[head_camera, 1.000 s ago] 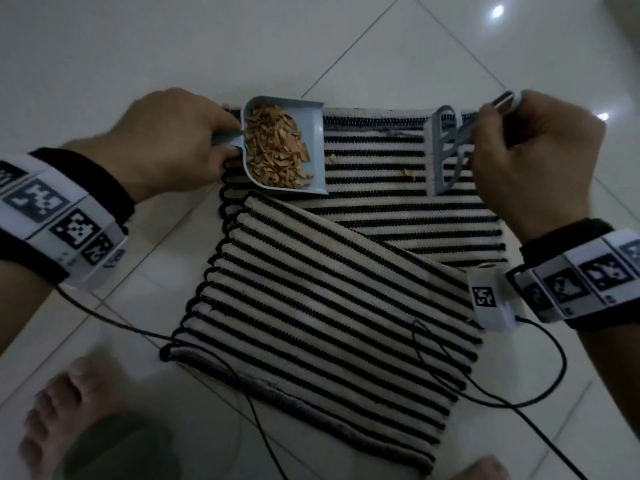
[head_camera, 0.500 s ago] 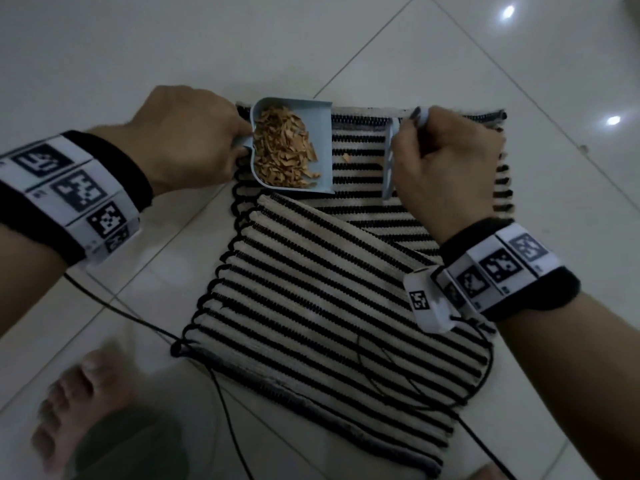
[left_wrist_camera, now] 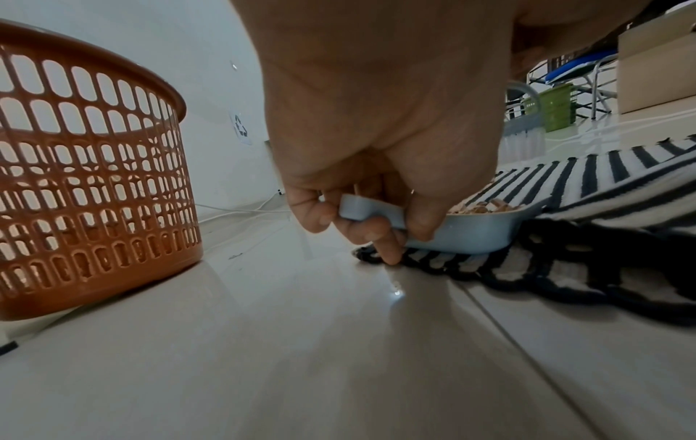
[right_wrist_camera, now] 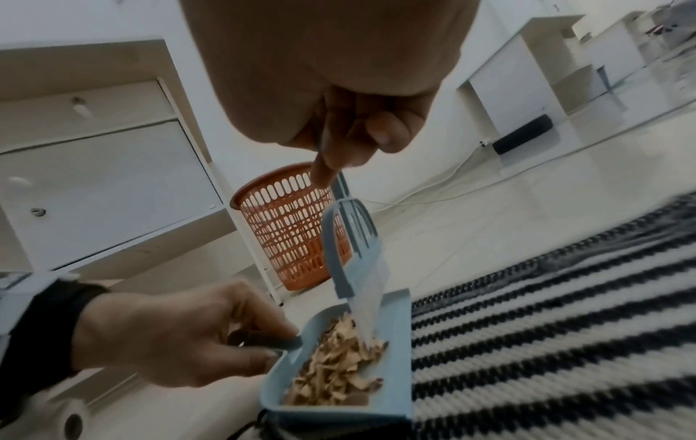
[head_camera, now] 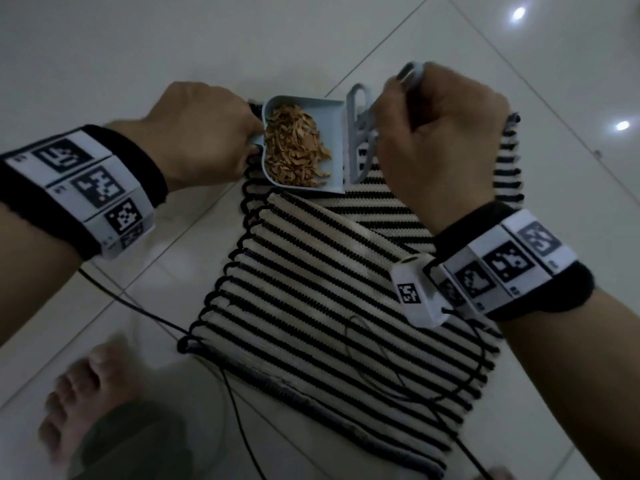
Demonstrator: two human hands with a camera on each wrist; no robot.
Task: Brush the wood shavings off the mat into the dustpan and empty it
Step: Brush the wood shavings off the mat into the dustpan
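Note:
A pale blue dustpan [head_camera: 330, 114] [right_wrist_camera: 395, 366] [left_wrist_camera: 478, 230] full of tan wood shavings [head_camera: 294, 147] [right_wrist_camera: 339, 357] rests on the far left corner of the black-and-white striped mat [head_camera: 329, 289] [right_wrist_camera: 546, 342] [left_wrist_camera: 602, 178]. My left hand [head_camera: 204, 133] [left_wrist_camera: 376, 220] [right_wrist_camera: 180, 336] grips its handle. My right hand [head_camera: 436, 143] [right_wrist_camera: 350, 143] grips the handle of a small blue brush [head_camera: 358, 140] [right_wrist_camera: 357, 256] [left_wrist_camera: 523, 131]. Its bristles touch the shavings at the dustpan's open lip. The mat's near part is folded over itself.
An orange openwork waste basket [left_wrist_camera: 86, 178] [right_wrist_camera: 290, 226] stands on the white tiled floor [head_camera: 138, 46] left of the mat. White cabinets [right_wrist_camera: 94, 163] stand behind it. Black cables [head_camera: 239, 410] trail from my wrists across the mat. My bare foot [head_camera: 86, 393] is at the lower left.
My right hand has swept the brush leftward across the mat, from its right side up to the dustpan's lip. The stray shavings on the mat are no longer visible. The dustpan stayed in place.

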